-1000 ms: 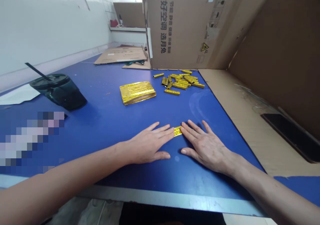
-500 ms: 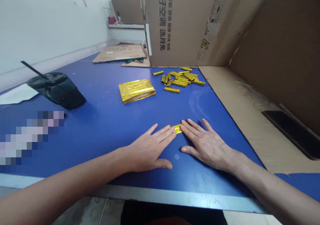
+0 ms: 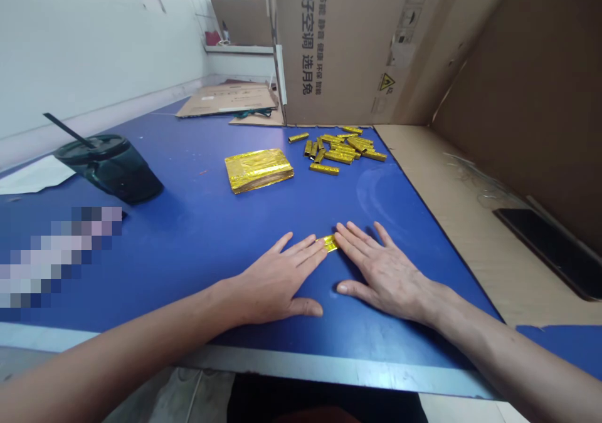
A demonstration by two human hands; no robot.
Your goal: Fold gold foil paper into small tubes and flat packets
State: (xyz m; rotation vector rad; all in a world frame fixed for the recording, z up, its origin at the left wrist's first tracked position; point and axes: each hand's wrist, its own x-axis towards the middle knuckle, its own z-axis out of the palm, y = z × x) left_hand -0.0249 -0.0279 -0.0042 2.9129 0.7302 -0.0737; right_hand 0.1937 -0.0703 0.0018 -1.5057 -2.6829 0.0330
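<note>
Far left: 1 white sheet (image 3: 35, 177) lies on the blue desk (image 3: 188, 238), partly behind a dark green lidded tumbler (image 3: 110, 172) with 1 straw (image 3: 68, 130) leaning leftward. Toward the back: flattened cardboard (image 3: 221, 101). Nearer, a stack of gold foil sheets (image 3: 258, 169) lies flat, well apart from both hands. Left hand (image 3: 282, 282): palm down, fingers extended, not closed on anything; fingertips rest on the left part of a narrow gold foil strip (image 3: 330, 242). Strip lies flat on the desk, its middle visible between the 2 sets of fingertips. Beyond it, a loose pile of small gold foil tubes (image 3: 341, 156), 1 of them set slightly nearer, lies before an upright carton (image 3: 352, 47) printed with Chinese characters. Right hand (image 3: 385, 272): also palm down and spread, grasping nothing, fingertips on the strip's right part, thumb held apart. Far right: 1 dark phone-like slab (image 3: 550, 250) on brown cardboard (image 3: 470, 222).
</note>
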